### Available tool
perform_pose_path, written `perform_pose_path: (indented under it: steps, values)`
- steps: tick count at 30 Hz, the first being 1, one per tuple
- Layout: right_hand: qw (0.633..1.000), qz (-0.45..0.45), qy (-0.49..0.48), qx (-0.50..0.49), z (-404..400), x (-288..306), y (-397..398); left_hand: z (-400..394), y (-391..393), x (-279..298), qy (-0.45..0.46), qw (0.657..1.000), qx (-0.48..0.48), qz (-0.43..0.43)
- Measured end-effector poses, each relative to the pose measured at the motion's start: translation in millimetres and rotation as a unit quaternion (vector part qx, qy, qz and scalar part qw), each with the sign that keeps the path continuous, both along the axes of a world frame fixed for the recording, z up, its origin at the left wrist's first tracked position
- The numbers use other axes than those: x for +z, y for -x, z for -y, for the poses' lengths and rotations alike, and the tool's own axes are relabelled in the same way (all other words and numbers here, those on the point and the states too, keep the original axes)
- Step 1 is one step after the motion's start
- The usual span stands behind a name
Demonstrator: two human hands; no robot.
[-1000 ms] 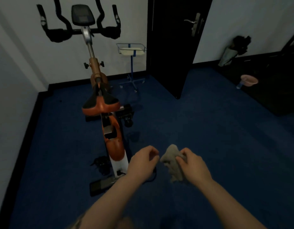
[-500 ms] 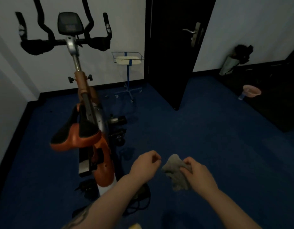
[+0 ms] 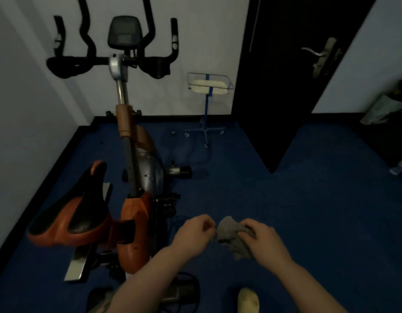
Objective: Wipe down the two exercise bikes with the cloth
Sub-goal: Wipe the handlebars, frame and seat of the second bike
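Note:
An orange and black exercise bike (image 3: 136,211) stands at the left, its saddle (image 3: 69,224) close to me and its black handlebars (image 3: 114,62) with a console (image 3: 125,32) up by the wall. Only this one bike is in view. A crumpled grey cloth (image 3: 229,236) hangs in front of me, right of the bike's frame. My right hand (image 3: 263,238) grips the cloth from the right. My left hand (image 3: 193,233) is curled at the cloth's left edge and seems to pinch a corner of it.
A blue wheeled stand with a wire basket (image 3: 210,83) is by the back wall. A dark open door (image 3: 286,75) juts into the room at the right. Blue carpet (image 3: 308,199) covers the floor. My shoe (image 3: 248,300) shows at the bottom.
I have come closer to the bike, so its saddle and frame loom larger at the left. Both hands stay together on the cloth.

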State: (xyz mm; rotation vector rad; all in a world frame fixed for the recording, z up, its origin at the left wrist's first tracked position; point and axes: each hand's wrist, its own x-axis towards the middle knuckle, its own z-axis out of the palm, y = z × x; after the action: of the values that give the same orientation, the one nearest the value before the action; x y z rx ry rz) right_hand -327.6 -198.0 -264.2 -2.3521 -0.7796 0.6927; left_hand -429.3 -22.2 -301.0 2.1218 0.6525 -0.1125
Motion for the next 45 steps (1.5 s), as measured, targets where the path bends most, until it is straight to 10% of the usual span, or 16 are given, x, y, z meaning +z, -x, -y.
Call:
perform_pose_path:
  steps: [26, 45]
  values:
    - [0.971, -0.017, -0.01, 0.239, -248, 18, -205, -175, -124, 7, 0.07, 0.969, 0.234, 0.029]
    - [0.973, -0.075, -0.117, 0.184, -415, 29, -316, -322, -209, 41, 0.023, 0.96, 0.278, 0.005]
